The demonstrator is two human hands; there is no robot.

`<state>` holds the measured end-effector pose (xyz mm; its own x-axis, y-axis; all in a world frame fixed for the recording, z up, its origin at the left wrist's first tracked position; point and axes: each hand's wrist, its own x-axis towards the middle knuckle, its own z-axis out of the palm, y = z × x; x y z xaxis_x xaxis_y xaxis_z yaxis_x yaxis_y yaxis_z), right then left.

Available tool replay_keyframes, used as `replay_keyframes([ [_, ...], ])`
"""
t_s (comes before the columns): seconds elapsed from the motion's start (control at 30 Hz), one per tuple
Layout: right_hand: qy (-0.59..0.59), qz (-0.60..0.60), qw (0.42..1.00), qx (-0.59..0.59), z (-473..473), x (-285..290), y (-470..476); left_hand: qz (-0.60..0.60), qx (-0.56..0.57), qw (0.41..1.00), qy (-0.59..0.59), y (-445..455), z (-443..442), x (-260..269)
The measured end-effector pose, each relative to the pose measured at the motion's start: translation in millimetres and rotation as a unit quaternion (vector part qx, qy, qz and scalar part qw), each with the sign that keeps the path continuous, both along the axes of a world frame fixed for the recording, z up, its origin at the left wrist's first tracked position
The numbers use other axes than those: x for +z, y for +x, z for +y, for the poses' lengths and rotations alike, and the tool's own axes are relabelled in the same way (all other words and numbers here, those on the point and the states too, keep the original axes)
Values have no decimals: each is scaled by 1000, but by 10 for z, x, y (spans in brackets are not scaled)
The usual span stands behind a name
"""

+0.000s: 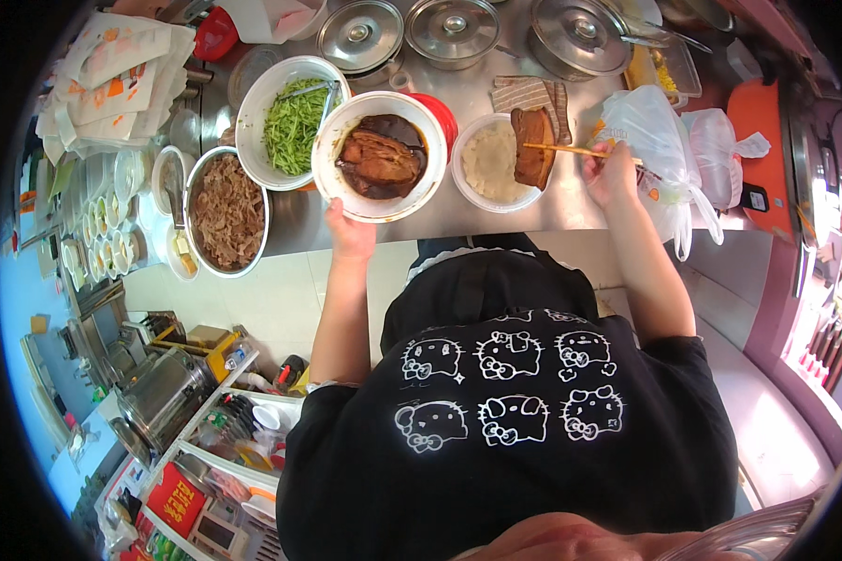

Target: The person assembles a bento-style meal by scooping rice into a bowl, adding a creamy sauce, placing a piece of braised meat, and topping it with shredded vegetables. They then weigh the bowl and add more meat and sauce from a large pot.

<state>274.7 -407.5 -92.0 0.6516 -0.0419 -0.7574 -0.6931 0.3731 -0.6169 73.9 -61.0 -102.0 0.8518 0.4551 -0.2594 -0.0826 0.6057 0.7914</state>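
My left hand (pixel 351 228) grips the near rim of a white tub (pixel 326 165) that holds slices of braised meat (pixel 382 158) in dark sauce. In my right hand (pixel 612 168) is a pair of wooden chopsticks (pixel 568 149). Their tips meet a thick brown slice of braised meat (pixel 535 126) over the right side of a round plastic bowl (pixel 458 168). White rice (pixel 488 163) shows in the bowl left of that slice. Whether the slice rests on the rice or hangs just above it I cannot tell.
Left of the tub stand a tub of shredded green vegetable (pixel 295 126) with tongs and a bowl of sliced meat (pixel 226 214). Lidded steel pots (pixel 452 31) line the back. A striped cloth (pixel 558 91) lies behind the rice bowl. Plastic bags (pixel 645 119) sit beside my right hand.
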Motion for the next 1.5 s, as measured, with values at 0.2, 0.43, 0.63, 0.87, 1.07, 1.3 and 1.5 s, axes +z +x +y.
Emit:
replay_keyframes([
  [0.2,-41,-4,998,43,44,-358,-129,7,27,1000,-9,-185,81,9],
  [0.43,-63,-57,995,61,76,-467,-216,20,36,999,-33,-227,28,-7],
  [0.63,-125,-195,967,106,-59,-117,-282,11,22,999,-44,-233,16,-54],
  [0.87,-180,-371,889,197,78,-30,-541,-4,14,999,-49,-220,-18,-43],
  [1.07,-226,-368,882,189,73,-58,-557,-12,-3,998,-58,-186,-51,-5],
  [1.3,-211,-387,871,215,42,-70,-518,-13,-10,999,-49,-156,-52,-1],
  [1.5,-149,-488,846,156,197,205,-489,-7,-11,998,-59,-93,-51,11],
])
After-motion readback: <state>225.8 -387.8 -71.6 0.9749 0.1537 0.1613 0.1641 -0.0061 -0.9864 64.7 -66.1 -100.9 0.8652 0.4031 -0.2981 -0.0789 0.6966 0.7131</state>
